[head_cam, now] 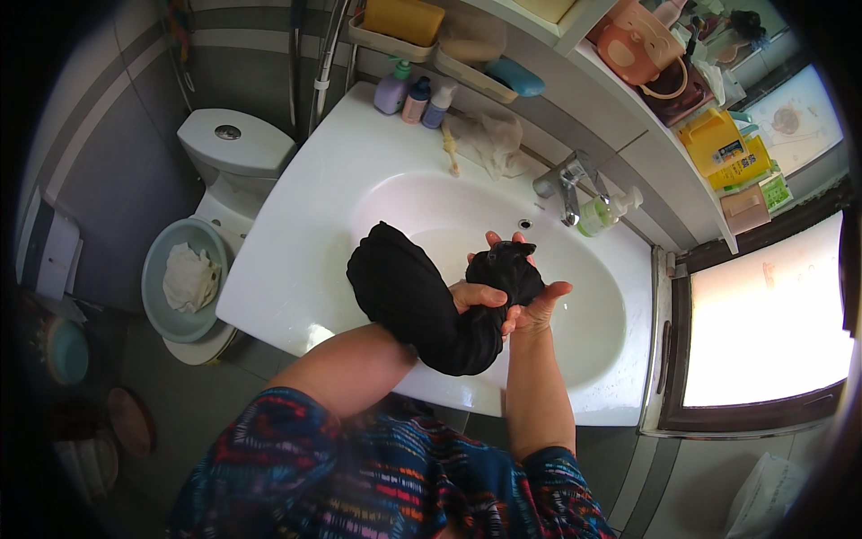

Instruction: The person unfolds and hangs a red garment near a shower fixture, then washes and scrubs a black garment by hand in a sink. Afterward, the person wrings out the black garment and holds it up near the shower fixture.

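A long, bunched black cloth (411,290) hangs in a curve over my left forearm, above the front of the white washbasin (592,337). My left hand (477,295) grips its narrower stretch, thumb lying across the fabric. Beside it, my right hand (539,306) supports the gathered end of the cloth, its thumb pointing outward and fingertips showing behind the bundle. Part of both hands is hidden by the black fabric. Behind them stands the chrome faucet (569,185), near the basin's overflow hole (525,224).
Pump bottles (394,87) and a crumpled mesh bag (491,141) sit on the counter's back. A green soap bottle (606,212) is right of the faucet. To the left, a blue basin (151,296) with a white cloth (192,276) rests on the toilet (236,145). A window (761,316) is at right.
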